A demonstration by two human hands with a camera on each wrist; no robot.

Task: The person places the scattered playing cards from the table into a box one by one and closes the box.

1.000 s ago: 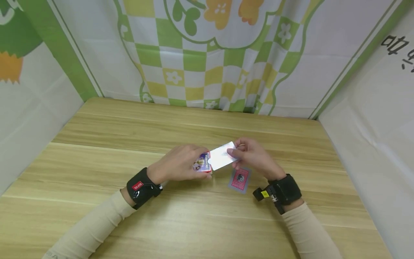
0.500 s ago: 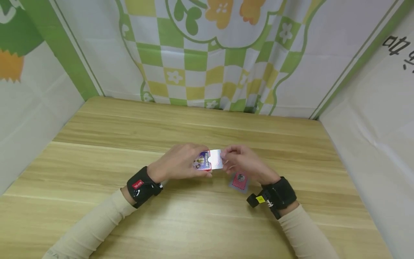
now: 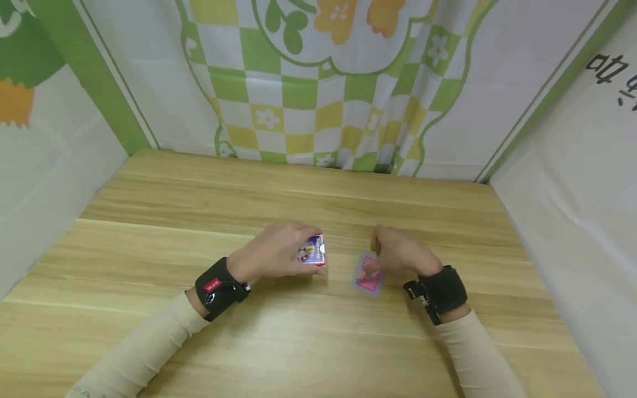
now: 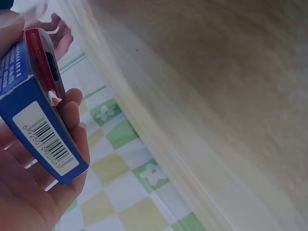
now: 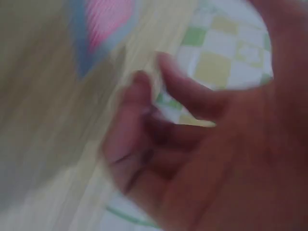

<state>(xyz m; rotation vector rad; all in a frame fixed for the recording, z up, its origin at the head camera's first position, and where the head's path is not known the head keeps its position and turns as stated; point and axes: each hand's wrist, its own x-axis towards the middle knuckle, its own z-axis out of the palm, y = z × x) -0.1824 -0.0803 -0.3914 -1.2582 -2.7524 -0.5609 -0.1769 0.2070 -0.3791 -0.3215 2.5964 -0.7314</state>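
Observation:
In the head view my left hand grips a small blue and red playing card box between thumb and fingers. The left wrist view shows the barcode end of the card box and its red end beyond. My right hand hovers over a playing card with a red patterned back and pale border, the thumb overlapping it. Seen from the right wrist, the fingers of that hand are loosely bent with nothing between them, and the card lies apart from them, blurred.
Both hands work over a wood-grain table. A green, yellow and white checked curtain hangs behind its back edge, with white fabric walls at both sides. Black straps with small cameras sit on the wrists.
A shiny silver card in my right hand slid leftward into the box and no longer shows. My right hand then let go and moved right, above the red-backed card; the left hand stayed put.

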